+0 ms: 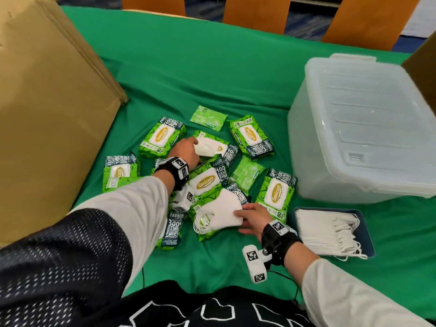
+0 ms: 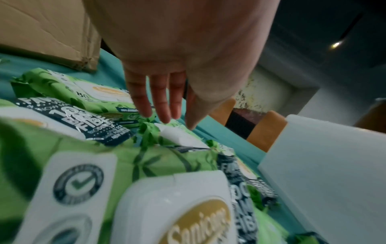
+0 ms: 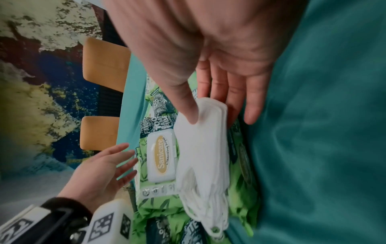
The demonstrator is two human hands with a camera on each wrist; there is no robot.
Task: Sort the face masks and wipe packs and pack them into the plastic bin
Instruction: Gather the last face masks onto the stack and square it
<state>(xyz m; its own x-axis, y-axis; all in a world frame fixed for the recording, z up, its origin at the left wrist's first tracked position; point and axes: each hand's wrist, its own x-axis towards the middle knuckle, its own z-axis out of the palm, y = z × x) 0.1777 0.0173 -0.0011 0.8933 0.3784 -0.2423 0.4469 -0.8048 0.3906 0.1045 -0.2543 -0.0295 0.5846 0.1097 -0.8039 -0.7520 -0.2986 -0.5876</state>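
Several green Sanicare wipe packs (image 1: 204,182) lie in a loose heap on the green cloth. One white face mask (image 1: 210,148) lies on a pack at the far side. My left hand (image 1: 192,144) reaches over it with straight fingers (image 2: 165,113) touching the mask's (image 2: 179,137) near corner. A small stack of white masks (image 1: 221,211) rests on the front packs. My right hand (image 1: 240,220) pinches its right edge, thumb (image 3: 191,113) on top of the stack (image 3: 200,156) and fingers under it. The clear plastic bin (image 1: 313,161) stands to the right with its lid on.
A dark blue tray (image 1: 365,232) holding a pile of white masks sits at the front right, below the bin. A large cardboard box (image 1: 47,126) fills the left side. Two thin light-green sachets (image 1: 208,118) lie among the packs. Orange chair backs (image 1: 256,13) line the far edge.
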